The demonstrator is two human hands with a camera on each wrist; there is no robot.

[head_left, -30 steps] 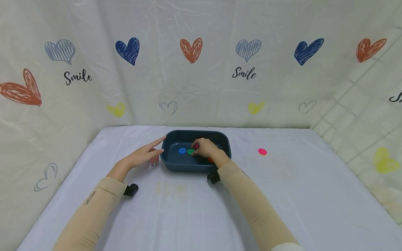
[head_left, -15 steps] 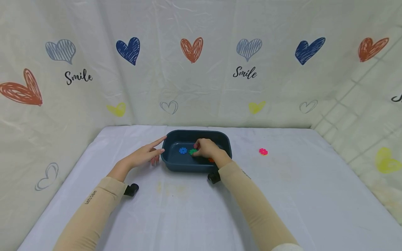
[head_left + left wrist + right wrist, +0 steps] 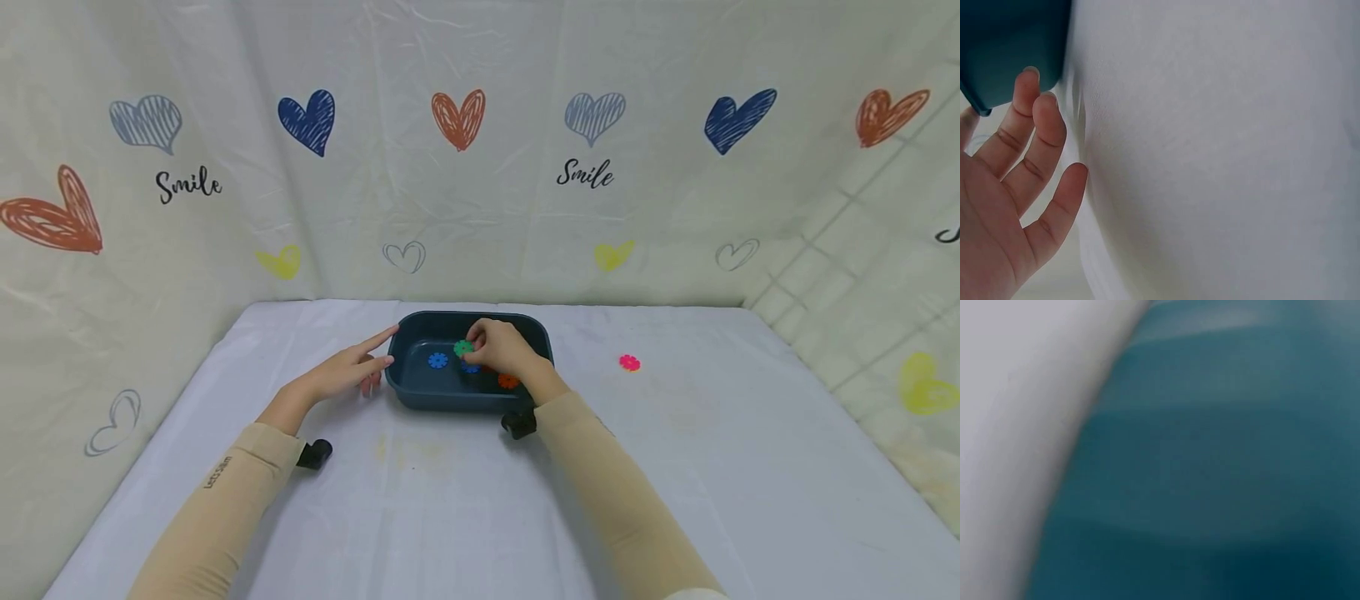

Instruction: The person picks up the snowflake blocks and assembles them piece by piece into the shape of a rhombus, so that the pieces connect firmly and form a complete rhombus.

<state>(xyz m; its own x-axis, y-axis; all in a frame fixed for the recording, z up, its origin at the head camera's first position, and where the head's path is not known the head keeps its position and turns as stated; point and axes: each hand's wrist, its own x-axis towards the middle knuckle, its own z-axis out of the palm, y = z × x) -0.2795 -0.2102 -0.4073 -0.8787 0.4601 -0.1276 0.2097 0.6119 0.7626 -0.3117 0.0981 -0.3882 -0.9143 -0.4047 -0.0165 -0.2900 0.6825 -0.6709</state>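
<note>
In the head view, a dark teal plastic basin (image 3: 450,402) stands on the table. My right hand (image 3: 508,348) reaches over its right side and pinches a green flower-shaped disc (image 3: 462,348) between thumb and fingers, above the basin floor. Under it a blue flower-shaped disc (image 3: 471,367) partly shows; a second blue disc (image 3: 437,360) lies to the left. Orange discs (image 3: 507,381) lie below the right hand, partly hidden by it. My left hand (image 3: 337,372) has its index finger and thumb extended against the basin's left rim; its other fingers hang loosely beside the basin wall (image 3: 1016,44).
A pink flower-shaped disc (image 3: 629,362), with yellow at its edge, lies on the white tablecloth (image 3: 420,517) right of the basin. A white curtain (image 3: 495,208) printed with hearts hangs behind the table. The basin's outer wall (image 3: 1210,469) fills most of the right wrist view.
My right hand has risen slightly, lifting the green disc off the basin floor and uncovering a blue disc and more of the orange ones. The left hand stays at the rim.
</note>
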